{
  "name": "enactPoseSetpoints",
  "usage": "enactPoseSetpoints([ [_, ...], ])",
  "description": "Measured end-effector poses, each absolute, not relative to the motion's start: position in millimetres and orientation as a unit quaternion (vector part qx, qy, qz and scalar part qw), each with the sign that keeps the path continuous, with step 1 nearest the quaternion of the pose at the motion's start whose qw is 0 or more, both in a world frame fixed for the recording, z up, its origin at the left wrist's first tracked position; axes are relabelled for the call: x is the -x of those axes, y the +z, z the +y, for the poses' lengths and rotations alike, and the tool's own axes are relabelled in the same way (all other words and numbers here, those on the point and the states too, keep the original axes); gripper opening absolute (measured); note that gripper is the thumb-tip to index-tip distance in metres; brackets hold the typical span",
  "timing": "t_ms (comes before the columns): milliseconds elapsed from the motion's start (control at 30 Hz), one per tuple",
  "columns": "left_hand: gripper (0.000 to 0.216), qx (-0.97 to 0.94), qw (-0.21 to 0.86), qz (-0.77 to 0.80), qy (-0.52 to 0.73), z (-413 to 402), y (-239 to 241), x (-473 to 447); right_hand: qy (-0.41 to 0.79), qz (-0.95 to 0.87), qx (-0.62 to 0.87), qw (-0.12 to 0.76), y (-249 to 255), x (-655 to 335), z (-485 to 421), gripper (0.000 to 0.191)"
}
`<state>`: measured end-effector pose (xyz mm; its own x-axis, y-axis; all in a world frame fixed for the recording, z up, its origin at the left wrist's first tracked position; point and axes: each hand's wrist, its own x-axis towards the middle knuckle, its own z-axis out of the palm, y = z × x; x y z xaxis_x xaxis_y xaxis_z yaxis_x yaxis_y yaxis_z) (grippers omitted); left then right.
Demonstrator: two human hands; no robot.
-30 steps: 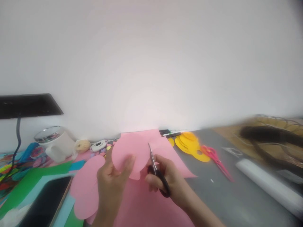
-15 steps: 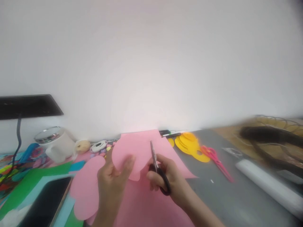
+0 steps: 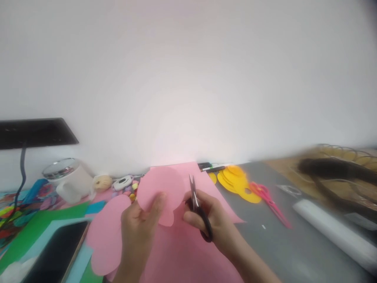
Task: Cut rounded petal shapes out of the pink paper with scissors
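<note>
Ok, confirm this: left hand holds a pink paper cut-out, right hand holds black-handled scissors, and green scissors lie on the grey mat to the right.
Not quite. The spare scissors on the grey mat are pink, not green, as the head view shows. The rest stands: the left hand holds the pink paper cut-out and the right hand holds the black-handled scissors.
</note>
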<state>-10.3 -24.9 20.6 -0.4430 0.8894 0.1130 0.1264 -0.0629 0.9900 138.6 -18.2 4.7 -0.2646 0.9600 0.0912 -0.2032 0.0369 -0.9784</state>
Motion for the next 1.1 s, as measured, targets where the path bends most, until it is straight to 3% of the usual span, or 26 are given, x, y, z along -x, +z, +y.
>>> enactPoseSetpoints([
  [267,0.025,-0.449,0.297,0.605,0.587,-26.9,21.0,6.9,0.61,-0.528,0.321,0.495,1.7,-138.9,-17.5,0.042],
  [600,0.037,-0.477,0.287,0.612,0.562,-27.3,23.9,7.8,0.615,-0.536,0.315,0.485,-2.5,-139.8,-16.2,0.041],
  [1100,0.037,-0.48,0.294,0.608,0.56,-26.2,22.6,10.1,0.605,-0.54,0.337,0.478,1.1,-139.0,-16.4,0.041],
])
